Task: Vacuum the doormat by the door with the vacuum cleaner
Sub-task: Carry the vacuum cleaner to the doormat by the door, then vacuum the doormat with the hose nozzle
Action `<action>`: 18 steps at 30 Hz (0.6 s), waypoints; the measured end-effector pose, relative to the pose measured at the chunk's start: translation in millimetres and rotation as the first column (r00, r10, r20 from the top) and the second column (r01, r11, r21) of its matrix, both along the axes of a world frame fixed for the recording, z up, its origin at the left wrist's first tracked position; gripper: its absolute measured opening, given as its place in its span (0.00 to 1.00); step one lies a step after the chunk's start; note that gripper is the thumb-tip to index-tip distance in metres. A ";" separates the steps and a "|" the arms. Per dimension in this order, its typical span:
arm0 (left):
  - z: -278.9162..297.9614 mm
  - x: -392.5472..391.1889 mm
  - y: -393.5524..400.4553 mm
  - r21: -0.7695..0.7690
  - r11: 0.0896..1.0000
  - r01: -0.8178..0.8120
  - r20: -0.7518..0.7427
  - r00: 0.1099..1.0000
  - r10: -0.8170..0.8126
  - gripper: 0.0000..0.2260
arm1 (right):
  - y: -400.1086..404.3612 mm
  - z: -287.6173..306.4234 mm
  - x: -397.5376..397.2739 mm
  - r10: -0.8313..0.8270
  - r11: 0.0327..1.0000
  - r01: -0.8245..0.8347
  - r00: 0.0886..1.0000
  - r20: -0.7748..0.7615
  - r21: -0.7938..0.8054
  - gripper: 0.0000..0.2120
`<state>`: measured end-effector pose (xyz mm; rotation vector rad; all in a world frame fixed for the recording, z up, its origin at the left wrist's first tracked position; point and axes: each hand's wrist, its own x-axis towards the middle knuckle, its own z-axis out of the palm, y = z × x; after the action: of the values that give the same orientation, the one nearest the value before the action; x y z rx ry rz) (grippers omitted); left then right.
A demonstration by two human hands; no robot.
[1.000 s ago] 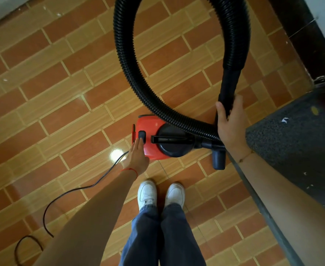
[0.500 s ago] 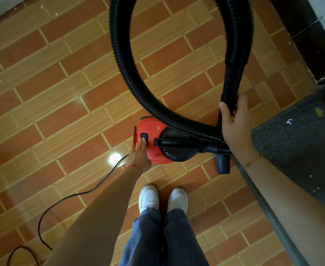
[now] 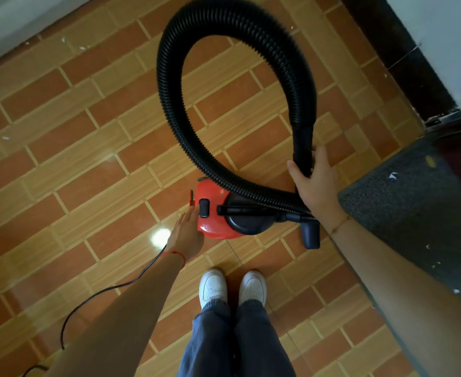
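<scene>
A small red and black vacuum cleaner [image 3: 213, 213] sits on the tiled floor just ahead of my feet. Its black ribbed hose [image 3: 223, 36] loops up and round to a smooth black tube [image 3: 302, 142]. My right hand [image 3: 315, 183] grips that tube near its lower end. My left hand [image 3: 187, 232] has straight fingers beside the red body, fingertips close to the black switch [image 3: 204, 208]; contact is unclear. The grey doormat [image 3: 403, 208] lies at the right, speckled with white scraps, partly behind my right forearm.
A black power cord [image 3: 93, 295] trails from the vacuum to the lower left. My white shoes [image 3: 232, 288] stand close behind the vacuum. A dark door frame [image 3: 392, 50] and a pale wall are at the upper right. Small white scraps lie on the tiles at the upper left.
My left hand has slid back off the black switch toward the vacuum's left side. The view has tilted up, so the whole hose loop shows. My right hand still grips the tube.
</scene>
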<state>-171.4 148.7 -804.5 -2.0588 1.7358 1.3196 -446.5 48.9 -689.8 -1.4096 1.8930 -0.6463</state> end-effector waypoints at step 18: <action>297.6 -61.6 -98.8 -0.851 0.481 0.212 0.042 0.940 -0.339 0.07 | -7.9 102.9 4.2 -0.040 0.911 0.044 0.999 -0.019 0.409 0.16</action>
<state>-233.0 49.9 -506.8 -1.8663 3.0647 0.4880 -442.4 41.0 -586.9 -1.1043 1.9313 -0.2360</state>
